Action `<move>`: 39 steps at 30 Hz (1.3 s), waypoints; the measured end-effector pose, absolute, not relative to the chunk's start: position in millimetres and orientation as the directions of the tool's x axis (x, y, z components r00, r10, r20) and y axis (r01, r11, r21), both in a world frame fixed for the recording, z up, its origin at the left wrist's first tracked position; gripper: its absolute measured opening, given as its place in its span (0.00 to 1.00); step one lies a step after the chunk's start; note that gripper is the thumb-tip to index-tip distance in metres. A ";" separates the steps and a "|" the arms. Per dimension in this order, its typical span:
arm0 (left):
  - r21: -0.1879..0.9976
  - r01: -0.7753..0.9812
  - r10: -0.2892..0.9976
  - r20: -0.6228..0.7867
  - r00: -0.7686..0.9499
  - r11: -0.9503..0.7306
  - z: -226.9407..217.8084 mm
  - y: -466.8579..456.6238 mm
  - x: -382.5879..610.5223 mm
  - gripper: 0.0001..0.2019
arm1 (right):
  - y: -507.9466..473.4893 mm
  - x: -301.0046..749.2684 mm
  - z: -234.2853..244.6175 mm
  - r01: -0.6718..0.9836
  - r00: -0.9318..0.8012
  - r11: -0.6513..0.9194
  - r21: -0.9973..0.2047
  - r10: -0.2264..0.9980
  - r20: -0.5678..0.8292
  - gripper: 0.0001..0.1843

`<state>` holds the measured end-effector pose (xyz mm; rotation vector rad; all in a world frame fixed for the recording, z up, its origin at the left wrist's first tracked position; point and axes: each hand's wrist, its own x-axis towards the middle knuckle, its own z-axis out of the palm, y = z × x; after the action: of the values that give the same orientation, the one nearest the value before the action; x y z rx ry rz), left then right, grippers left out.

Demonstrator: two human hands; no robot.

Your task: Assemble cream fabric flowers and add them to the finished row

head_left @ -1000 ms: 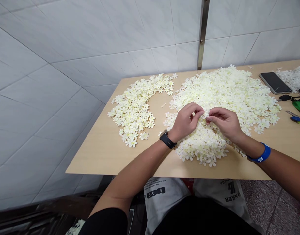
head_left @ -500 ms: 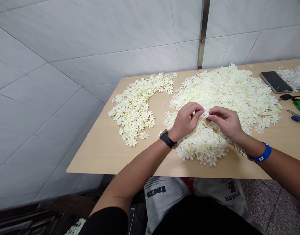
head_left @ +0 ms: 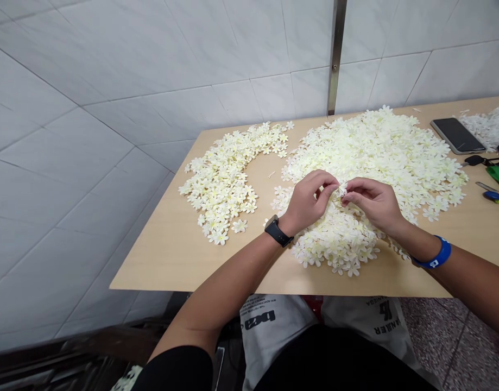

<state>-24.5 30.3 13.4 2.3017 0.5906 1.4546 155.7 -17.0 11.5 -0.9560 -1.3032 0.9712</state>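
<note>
A small white artificial flower (head_left: 342, 189) is pinched between the fingertips of both hands. My left hand (head_left: 312, 200), with a black watch on its wrist, holds it from the left with thumb and forefinger closed. From the right, my right hand (head_left: 375, 203) grips it the same way, its wrist in a blue band. Below and behind the hands spreads a large pile of cream-white flowers (head_left: 379, 146), partly hidden by them. To the left lies a second, curved pile of flowers (head_left: 220, 179).
The wooden table (head_left: 163, 266) stands against a tiled wall (head_left: 163, 49) with a metal strip (head_left: 336, 60). At the right are a phone (head_left: 458, 136), a heap of small white pieces (head_left: 487, 126), black keys (head_left: 475, 160) and blue-and-yellow-handled scissors (head_left: 496, 196).
Both hands stay in almost the same place, still pinching the flower. The flower appears slightly turned between the fingertips. Neither pile has visibly changed.
</note>
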 end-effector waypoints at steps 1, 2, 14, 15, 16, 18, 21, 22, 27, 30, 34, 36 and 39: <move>0.492 0.160 0.513 0.768 0.385 -0.856 13.3 30.5 -24.4 0.07 | -17.1 155.4 11.9 -0.031 0.028 0.309 -0.950 0.951 0.309 0.16; 0.482 0.161 0.504 0.773 0.384 -0.861 13.1 30.7 -24.5 0.07 | -17.2 155.2 12.0 -0.031 0.030 0.303 -0.952 0.953 0.302 0.16; 0.512 0.149 0.526 0.753 0.395 -0.846 12.9 31.3 -26.1 0.09 | -15.2 157.4 6.1 -0.027 0.013 0.315 -0.949 0.949 0.315 0.14; 0.518 0.145 0.529 0.749 0.400 -0.843 13.1 31.2 -26.2 0.09 | -15.4 157.2 6.2 -0.028 0.012 0.315 -0.949 0.949 0.314 0.14; 0.524 0.145 0.533 0.743 0.405 -0.839 13.3 31.1 -26.4 0.09 | -15.7 156.8 6.5 -0.031 0.011 0.313 -0.949 0.950 0.313 0.14; 0.537 0.151 0.545 0.725 0.420 -0.830 13.4 30.8 -26.5 0.10 | -16.7 155.7 7.2 -0.036 0.005 0.304 -0.952 0.953 0.304 0.15; 0.549 0.158 0.555 0.700 0.450 -0.821 12.6 30.7 -26.2 0.11 | -18.1 154.1 8.1 -0.033 0.005 0.286 -0.958 0.958 0.286 0.16; 0.553 0.159 0.557 0.691 0.461 -0.818 12.2 30.8 -25.9 0.12 | -18.4 153.8 8.2 -0.028 0.006 0.281 -0.959 0.960 0.281 0.16; 0.578 0.176 0.577 0.642 0.505 -0.797 10.0 31.2 -24.4 0.12 | -19.0 153.3 9.1 -0.024 0.000 0.272 -0.962 0.962 0.272 0.18; 0.588 0.185 0.587 0.625 0.515 -0.788 8.9 30.9 -24.1 0.11 | -19.2 153.0 9.7 -0.018 -0.006 0.274 -0.962 0.962 0.274 0.18; 0.584 0.176 0.579 0.630 0.518 -0.792 9.2 30.5 -24.2 0.11 | -19.5 153.0 9.4 -0.005 -0.006 0.276 -0.961 0.961 0.276 0.19; 0.580 0.172 0.574 0.633 0.519 -0.796 9.6 30.4 -24.3 0.11 | -19.3 153.3 9.1 -0.013 -0.010 0.278 -0.961 0.961 0.278 0.19; 0.586 0.171 0.577 0.627 0.523 -0.792 9.7 30.3 -24.3 0.12 | -19.0 153.6 9.1 -0.027 -0.018 0.278 -0.960 0.960 0.278 0.19</move>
<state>-24.3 30.3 9.7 2.3092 0.6108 1.1939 153.6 -19.0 9.1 -0.9717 -1.3276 1.0262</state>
